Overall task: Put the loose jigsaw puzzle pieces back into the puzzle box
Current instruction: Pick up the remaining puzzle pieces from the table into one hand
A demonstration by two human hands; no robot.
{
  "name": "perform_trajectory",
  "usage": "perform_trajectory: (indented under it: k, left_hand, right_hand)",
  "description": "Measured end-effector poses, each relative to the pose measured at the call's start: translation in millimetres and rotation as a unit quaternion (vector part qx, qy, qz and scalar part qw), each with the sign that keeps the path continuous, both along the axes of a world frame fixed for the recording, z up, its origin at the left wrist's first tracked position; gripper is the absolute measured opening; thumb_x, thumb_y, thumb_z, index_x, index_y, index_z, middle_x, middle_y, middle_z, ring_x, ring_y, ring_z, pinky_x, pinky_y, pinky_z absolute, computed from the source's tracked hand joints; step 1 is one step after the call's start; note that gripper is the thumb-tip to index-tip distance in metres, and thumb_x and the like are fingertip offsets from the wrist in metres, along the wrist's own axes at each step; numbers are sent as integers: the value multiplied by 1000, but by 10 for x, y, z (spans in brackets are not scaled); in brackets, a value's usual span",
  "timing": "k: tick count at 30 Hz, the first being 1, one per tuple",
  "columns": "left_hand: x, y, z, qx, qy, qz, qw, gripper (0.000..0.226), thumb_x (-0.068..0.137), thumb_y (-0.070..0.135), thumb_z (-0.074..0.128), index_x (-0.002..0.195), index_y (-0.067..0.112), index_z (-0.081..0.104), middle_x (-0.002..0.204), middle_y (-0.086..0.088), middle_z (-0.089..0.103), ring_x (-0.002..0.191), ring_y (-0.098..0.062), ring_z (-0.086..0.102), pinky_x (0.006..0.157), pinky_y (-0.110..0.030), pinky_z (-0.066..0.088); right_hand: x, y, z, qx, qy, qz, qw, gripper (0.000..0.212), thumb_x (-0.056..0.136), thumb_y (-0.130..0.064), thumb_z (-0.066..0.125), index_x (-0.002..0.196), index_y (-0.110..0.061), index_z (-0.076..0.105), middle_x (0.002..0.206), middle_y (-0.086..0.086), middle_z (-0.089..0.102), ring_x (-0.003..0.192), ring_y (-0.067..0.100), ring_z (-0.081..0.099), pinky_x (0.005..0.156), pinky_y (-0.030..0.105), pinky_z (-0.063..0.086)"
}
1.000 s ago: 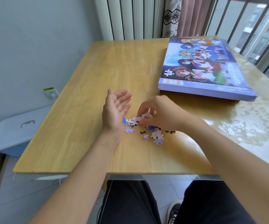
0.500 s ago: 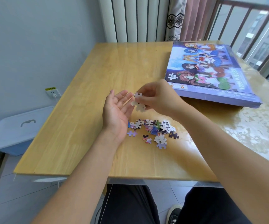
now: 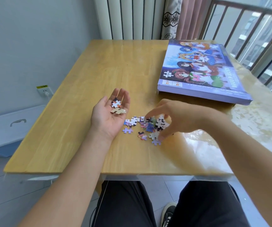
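Several pieces (image 3: 117, 106) lie in the left hand (image 3: 111, 114), cupped palm-up as a tray; the right hand (image 3: 172, 119) spreads its fingers over the pile (image 3: 145, 126) on the table (image 3: 86, 89), gripping nothing. The box (image 3: 202, 71) sits closed beyond.

bare forearms (image 3: 76, 169), no sleeves in view; black trousers (image 3: 125, 205); dark shoe with white sole (image 3: 167, 213)
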State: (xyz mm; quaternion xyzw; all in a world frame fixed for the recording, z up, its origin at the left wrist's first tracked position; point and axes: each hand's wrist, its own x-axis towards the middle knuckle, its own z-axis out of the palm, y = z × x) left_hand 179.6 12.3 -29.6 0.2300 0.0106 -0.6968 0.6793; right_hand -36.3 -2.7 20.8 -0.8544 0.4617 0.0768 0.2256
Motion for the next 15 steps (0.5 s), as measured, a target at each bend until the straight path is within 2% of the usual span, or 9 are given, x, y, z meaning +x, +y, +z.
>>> perform_trajectory:
  k: [3, 7, 11, 15]
  left_hand:
    - [18, 10, -1, 19, 26, 7, 999, 38, 108, 26, 38, 112, -4, 60, 110, -22, 65, 102, -34, 65, 92, -42, 55]
    - [23, -10, 4, 36, 50, 25, 998, 36, 108, 25, 37, 113, -6, 56, 106, -24, 63, 103, -34, 62, 98, -42, 51]
    - [30, -18, 18, 27, 52, 25, 998, 36, 108, 25, 37, 113, -5, 56, 108, -22, 62, 105, -34, 61, 99, -42, 51]
    - [42, 11, 27, 12, 38, 16, 999, 33, 107, 26, 39, 113, -2, 57, 114, -20, 60, 104, -33, 61, 94, -41, 53]
  right_hand:
    - [65, 71, -136, -42, -36, -5, 998, 67, 74, -48, 85, 134, -49, 56, 115, -3, 47, 104, 21, 49, 88, 35, 46]
    - [70, 72, -175, -54, -79, -4, 995, 46, 77, -36, 85, 119, -38, 64, 106, -5, 52, 93, 15, 55, 68, 22, 42]
    - [93, 45, -153, -24, -121, -16, 992, 39, 74, -31, 88, 104, -34, 63, 97, -14, 60, 84, 11, 62, 67, 31, 53]
    - [98, 3, -170, -6, -163, -51, 985, 24, 75, -22, 83, 89, -34, 67, 85, -16, 68, 70, 1, 64, 60, 27, 54]
